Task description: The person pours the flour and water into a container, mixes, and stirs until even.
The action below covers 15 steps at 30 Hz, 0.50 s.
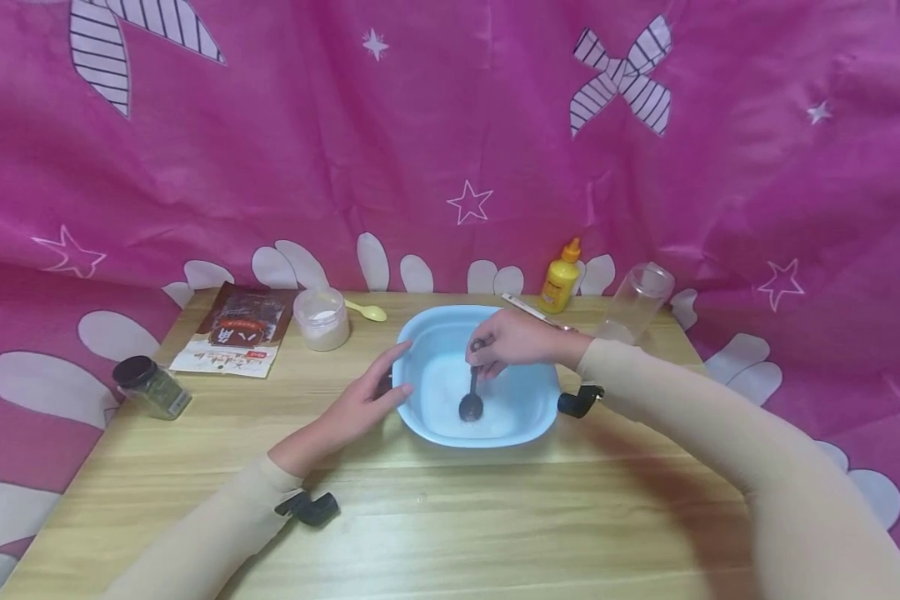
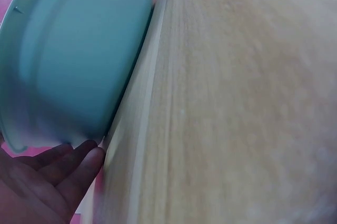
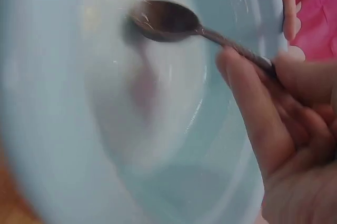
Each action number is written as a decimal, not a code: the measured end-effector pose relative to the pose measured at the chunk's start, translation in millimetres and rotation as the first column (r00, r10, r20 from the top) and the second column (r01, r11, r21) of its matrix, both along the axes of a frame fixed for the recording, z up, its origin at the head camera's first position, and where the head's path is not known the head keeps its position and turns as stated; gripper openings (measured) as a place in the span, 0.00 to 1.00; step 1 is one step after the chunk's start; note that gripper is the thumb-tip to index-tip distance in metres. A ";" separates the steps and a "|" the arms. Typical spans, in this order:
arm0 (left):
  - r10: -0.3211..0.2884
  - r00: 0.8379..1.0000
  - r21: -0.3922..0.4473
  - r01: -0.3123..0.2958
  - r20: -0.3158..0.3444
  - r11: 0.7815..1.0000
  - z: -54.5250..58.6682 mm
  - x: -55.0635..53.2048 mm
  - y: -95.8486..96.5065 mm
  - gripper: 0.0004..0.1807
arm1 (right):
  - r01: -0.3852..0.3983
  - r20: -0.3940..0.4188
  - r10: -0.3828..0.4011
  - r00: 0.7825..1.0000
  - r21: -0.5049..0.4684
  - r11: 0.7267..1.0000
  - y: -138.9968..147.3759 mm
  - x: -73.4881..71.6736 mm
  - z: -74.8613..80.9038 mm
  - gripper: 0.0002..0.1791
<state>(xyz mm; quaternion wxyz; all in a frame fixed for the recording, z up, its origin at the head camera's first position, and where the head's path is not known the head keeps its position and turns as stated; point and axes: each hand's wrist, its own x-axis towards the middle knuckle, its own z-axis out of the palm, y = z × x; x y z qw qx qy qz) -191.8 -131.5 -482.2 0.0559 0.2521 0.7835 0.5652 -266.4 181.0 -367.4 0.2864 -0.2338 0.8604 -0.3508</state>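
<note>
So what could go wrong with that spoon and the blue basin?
The spoon might slip and splash the wet-looking stuff in the basin, since only the right fingers pinch its handle.

The basin might slide if bumped, as the left fingers just rest against its side.

And the clear cup looks close to the right sleeve, so a swinging arm could perhaps tip it.
</note>
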 end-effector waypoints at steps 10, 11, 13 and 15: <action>-0.011 1.000 0.010 0.010 0.004 1.000 0.0 -0.1 -1.2 0.39 | 0.109 -0.371 -0.014 0.929 0.236 0.966 5.2 -6.3 9.4 0.08; -0.010 1.000 0.011 0.010 0.003 1.000 0.7 0.0 -1.1 0.39 | 0.082 -0.351 0.013 0.936 0.256 0.963 5.5 -5.8 9.3 0.07; -0.012 1.000 0.011 0.012 0.000 1.000 1.8 0.4 -1.1 0.39 | 0.004 -0.281 0.074 0.957 0.265 0.964 4.0 -4.2 8.5 0.08; -0.012 1.000 0.010 0.012 0.002 1.000 2.2 0.7 -1.4 0.39 | -0.072 -0.181 0.115 0.977 0.231 0.970 0.3 -1.7 7.1 0.08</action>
